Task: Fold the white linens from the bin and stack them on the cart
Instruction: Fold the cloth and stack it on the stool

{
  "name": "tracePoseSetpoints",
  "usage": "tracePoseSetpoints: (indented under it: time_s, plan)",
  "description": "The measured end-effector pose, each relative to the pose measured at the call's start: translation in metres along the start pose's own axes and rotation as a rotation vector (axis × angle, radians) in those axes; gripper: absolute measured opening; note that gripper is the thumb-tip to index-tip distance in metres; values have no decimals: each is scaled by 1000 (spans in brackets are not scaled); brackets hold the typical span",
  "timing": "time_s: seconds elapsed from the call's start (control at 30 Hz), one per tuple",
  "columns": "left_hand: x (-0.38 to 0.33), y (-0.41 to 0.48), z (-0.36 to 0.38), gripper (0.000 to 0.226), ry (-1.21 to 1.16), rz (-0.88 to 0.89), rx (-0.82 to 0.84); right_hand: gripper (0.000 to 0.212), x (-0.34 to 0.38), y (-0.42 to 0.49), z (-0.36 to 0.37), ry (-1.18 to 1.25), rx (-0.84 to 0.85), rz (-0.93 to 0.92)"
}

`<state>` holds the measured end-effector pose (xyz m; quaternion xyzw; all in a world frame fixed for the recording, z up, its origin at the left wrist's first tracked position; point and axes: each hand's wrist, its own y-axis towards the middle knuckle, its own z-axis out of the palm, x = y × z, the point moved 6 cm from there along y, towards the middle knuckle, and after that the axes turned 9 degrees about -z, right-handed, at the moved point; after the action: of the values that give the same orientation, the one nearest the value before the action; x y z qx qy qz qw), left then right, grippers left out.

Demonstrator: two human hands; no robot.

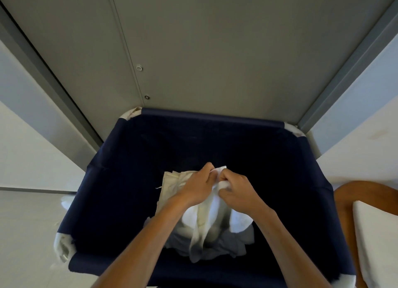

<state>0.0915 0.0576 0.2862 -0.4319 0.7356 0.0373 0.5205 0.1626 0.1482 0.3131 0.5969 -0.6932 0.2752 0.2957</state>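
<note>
As the left hand (197, 187) and the right hand (238, 192) both pinch the top edge of a white linen (212, 214) at centre frame, it seems best to find its corners before lifting. The linen, soft and limp, hangs into the dark blue fabric bin (211, 115) with a tubular rim.

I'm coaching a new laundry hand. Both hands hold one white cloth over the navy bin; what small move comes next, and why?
Probably spread the hands apart: the left hand and right hand pinch the top of the crumpled white linen cloth side by side, and it hangs bunched into the navy fabric bin.
</note>
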Motion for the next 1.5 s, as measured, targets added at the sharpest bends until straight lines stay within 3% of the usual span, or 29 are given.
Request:
tracePoseSetpoints:
  time_s: [0.1,0.2,0.37,0.57,0.67,0.77,0.87,0.97,1.03,1.13,1.33,1.5]
  plan:
    - [3,-5,7,17,-147,-93,118,28,3,0,-5,52,-54,-27]
    - [4,-7,5,27,-60,-101,176,18,-6,-2,-11,100,-147,52]
    - [-6,-3,2,8,152,2,89,23,-15,-5,-18,111,-196,99]
    - [-1,-5,-14,10,65,-53,49,12,-36,-10,-28,-9,-33,202]
    - [-2,-7,-17,10,19,-77,65,17,-43,-13,-36,-35,-109,250]
    - [-1,-8,-18,10,-60,-113,61,24,-31,-11,-39,-50,-145,161]
    - [1,-4,-24,22,-118,-134,-23,20,-15,-6,-33,-54,-29,48]
    - [-6,-2,-28,23,-68,-47,-100,14,-1,-5,-23,-105,102,-52]
    - [-11,-3,-24,22,-42,18,-89,20,10,-3,-17,-114,131,-134]
    - [-16,-5,-15,22,-78,82,-34,23,20,0,-15,-110,65,-187]
    - [-18,-4,-17,23,-71,95,1,7,19,-5,-16,-89,-189,-185]
    - [-18,-3,-13,22,-21,85,55,4,8,-5,-17,-212,-217,-190]
